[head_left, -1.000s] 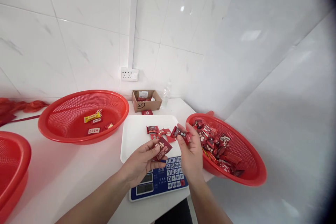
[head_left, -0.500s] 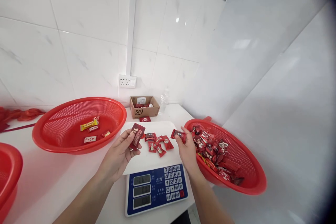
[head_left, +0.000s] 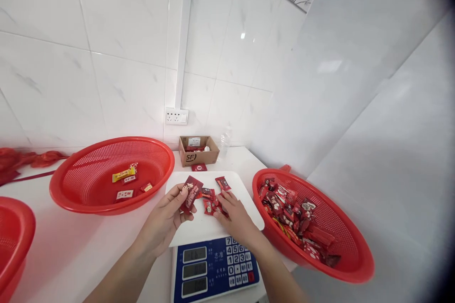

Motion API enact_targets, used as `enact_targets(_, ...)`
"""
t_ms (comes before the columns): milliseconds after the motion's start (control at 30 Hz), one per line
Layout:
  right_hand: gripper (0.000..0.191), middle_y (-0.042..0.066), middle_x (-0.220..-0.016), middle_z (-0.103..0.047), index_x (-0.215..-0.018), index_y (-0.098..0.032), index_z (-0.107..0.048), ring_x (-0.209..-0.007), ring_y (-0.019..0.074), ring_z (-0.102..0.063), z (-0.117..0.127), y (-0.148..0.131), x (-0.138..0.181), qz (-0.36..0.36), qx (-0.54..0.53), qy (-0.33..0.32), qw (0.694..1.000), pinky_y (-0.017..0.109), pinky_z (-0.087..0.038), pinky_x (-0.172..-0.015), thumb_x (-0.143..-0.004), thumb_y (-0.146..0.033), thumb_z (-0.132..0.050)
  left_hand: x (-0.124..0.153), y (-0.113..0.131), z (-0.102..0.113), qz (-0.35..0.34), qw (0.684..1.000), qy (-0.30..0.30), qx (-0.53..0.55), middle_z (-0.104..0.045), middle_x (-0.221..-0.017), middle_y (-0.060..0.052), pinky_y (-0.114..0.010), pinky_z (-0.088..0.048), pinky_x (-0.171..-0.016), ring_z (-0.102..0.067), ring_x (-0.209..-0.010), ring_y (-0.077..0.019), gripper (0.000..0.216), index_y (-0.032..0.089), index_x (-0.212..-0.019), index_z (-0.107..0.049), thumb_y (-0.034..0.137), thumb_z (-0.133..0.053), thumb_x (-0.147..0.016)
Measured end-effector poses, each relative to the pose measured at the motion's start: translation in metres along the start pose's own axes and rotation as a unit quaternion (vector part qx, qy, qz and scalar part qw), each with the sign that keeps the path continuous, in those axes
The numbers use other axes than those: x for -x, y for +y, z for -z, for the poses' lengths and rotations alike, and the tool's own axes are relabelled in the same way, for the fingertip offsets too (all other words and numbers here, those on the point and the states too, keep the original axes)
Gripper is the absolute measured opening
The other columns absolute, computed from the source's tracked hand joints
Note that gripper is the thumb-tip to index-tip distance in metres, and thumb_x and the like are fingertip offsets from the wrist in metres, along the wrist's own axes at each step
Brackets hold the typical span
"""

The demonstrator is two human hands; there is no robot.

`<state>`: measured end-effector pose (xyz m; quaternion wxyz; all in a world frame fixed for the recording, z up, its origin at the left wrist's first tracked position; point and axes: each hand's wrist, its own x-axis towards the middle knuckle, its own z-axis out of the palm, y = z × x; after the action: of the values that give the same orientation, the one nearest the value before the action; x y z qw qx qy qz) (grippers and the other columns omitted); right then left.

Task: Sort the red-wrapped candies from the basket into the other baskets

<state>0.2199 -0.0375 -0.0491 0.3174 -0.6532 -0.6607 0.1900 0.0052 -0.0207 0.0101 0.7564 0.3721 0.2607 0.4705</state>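
Observation:
My left hand is closed on a dark red packet with pale lettering, pinched upright between thumb and fingers over the left part of the scale's white pan. My right hand lies over several small red-wrapped candies on the pan, its fingers stretched out and touching them; it partly hides the pile. One red-wrapped candy lies just beyond its fingertips. Below the pan is the blue panel of the digital scale, with displays at left and number keys at right.
A red basket full of red-wrapped candies stands at right. Another red basket at left holds a few candies, and part of a third basket shows at far left. Behind the pan are a cardboard box and a clear bottle.
My right hand has moved left from the basket side onto the pan's candies. The candy it held now appears to lie on the pan. My left hand still holds the packet.

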Motion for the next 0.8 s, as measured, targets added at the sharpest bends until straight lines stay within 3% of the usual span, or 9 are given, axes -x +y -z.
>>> enact_targets(167, 0.041, 0.012, -0.143, -0.042, -0.119, -0.022, -0.062, -0.136, 0.0331, -0.029, 0.009, 0.006, -0.002, -0.009, 0.048, 0.009, 0.999, 0.059, -0.022, -0.107, -0.08, -0.036, -0.059, -0.002, 0.002, 0.002, -0.003, 1.0, -0.003, 0.001, -0.061, -0.083, 0.0, -0.019, -0.049, -0.056, -0.057, -0.064, -0.0092, 0.021, 0.019, -0.092, -0.061, 0.034, -0.067, -0.079)
enact_targets(400, 0.064, 0.012, -0.154, -0.016, -0.142, -0.026, -0.034, -0.141, 0.0339, -0.009, 0.001, -0.01, -0.028, -0.028, 0.083, -0.038, 0.995, 0.062, -0.013, -0.107, -0.085, -0.05, -0.05, 0.001, 0.004, 0.002, -0.011, 1.0, -0.003, -0.003, -0.061, -0.083, -0.001, -0.019, -0.048, -0.056, -0.057, -0.065, -0.0098, 0.021, 0.018, -0.093, -0.061, 0.034, -0.067, -0.079)
enact_targets(467, 0.064, 0.012, -0.154, -0.018, -0.14, -0.027, -0.037, -0.141, 0.0345, -0.008, -0.004, -0.013, -0.033, -0.015, 0.087, -0.053, 0.995, 0.064, -0.01, -0.106, -0.084, -0.053, -0.049, 0.001, 0.004, 0.002, -0.011, 1.0, -0.007, -0.002, -0.061, -0.084, -0.002, -0.02, -0.048, -0.057, -0.057, -0.065, -0.01, 0.021, 0.018, -0.094, -0.061, 0.034, -0.066, -0.08)
enact_targets(633, 0.047, 0.009, -0.14, -0.048, -0.122, -0.03, -0.057, -0.138, 0.0334, -0.024, -0.007, -0.02, -0.037, 0.032, 0.089, -0.079, 0.992, 0.063, -0.013, -0.106, -0.081, -0.052, -0.055, 0.001, 0.005, 0.004, -0.014, 1.0, -0.012, -0.001, -0.062, -0.084, -0.002, -0.02, -0.048, -0.057, -0.056, -0.065, -0.0102, 0.02, 0.019, -0.095, -0.061, 0.033, -0.064, -0.082)
enact_targets(700, 0.048, 0.01, -0.142, -0.044, -0.125, -0.028, -0.055, -0.136, 0.0306, -0.029, -0.006, -0.021, -0.037, 0.044, 0.087, -0.07, 0.993, 0.057, -0.019, -0.107, -0.081, -0.048, -0.057, 0.002, 0.005, 0.004, -0.016, 1.0, -0.016, -0.003, -0.061, -0.083, -0.002, -0.02, -0.048, -0.057, -0.056, -0.065, -0.0101, 0.02, 0.019, -0.094, -0.061, 0.033, -0.064, -0.081)
enact_targets(800, 0.059, 0.013, -0.15, -0.029, -0.136, -0.024, -0.044, -0.137, 0.0313, -0.024, -0.005, -0.021, -0.037, 0.046, 0.08, -0.05, 0.995, 0.055, -0.02, -0.107, -0.083, -0.048, -0.053, 0.002, 0.006, 0.003, -0.017, 1.0, -0.019, -0.006, -0.06, -0.081, -0.001, -0.02, -0.048, -0.057, -0.056, -0.065, -0.0096, 0.02, 0.018, -0.092, -0.06, 0.035, -0.065, -0.081)
